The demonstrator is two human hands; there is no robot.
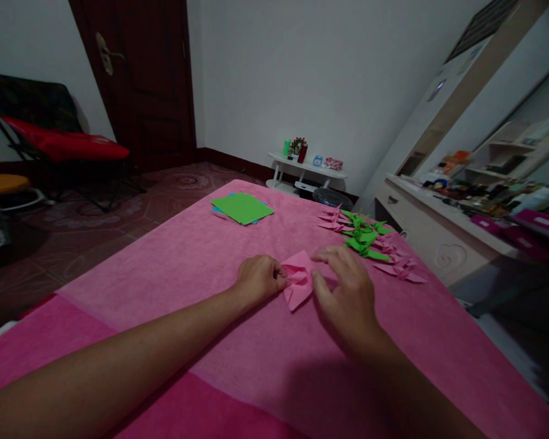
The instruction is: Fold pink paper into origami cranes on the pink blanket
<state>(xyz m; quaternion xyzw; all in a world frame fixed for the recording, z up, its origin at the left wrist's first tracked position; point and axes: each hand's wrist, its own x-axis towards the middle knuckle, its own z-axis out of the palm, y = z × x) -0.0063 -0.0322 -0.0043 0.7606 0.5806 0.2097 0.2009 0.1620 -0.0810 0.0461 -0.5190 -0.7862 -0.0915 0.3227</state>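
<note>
A partly folded sheet of pink origami paper (299,294) lies on the pink cloth (178,256), with creased flaps standing up in its middle. My left hand (260,277) pinches its left edge between thumb and fingers. At the paper's right edge is my right hand (345,289), its thumb and fingers apart and curved around that side; whether the fingertips touch the paper is hard to see. Beyond my right hand several folded paper cranes, green ones (363,235) and pink ones (400,268), sit in a cluster.
A stack of square paper (242,208), green on top, rests toward the far left of the cloth. Past the far edge stands a small white shelf (308,164) with ornaments. A cluttered white dresser (432,238) is on the right, a red folding chair (68,143) on the left.
</note>
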